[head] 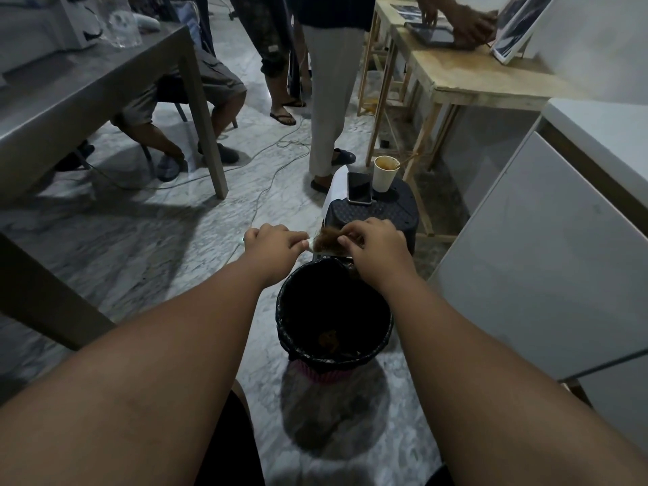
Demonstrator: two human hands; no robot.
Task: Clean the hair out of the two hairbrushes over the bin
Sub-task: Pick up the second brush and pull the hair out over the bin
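The left hand (271,242) grips the handle of the pale hairbrush (329,253). The right hand (377,242) pinches its brown hair (325,238) (fingers bent), both arms outstretched over the bin (282,317).

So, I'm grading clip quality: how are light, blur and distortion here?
Head view: dim; the bin casts a soft shadow toward the camera, its inside near black; edges bow from the wide lens; the brush and hair look slightly soft.
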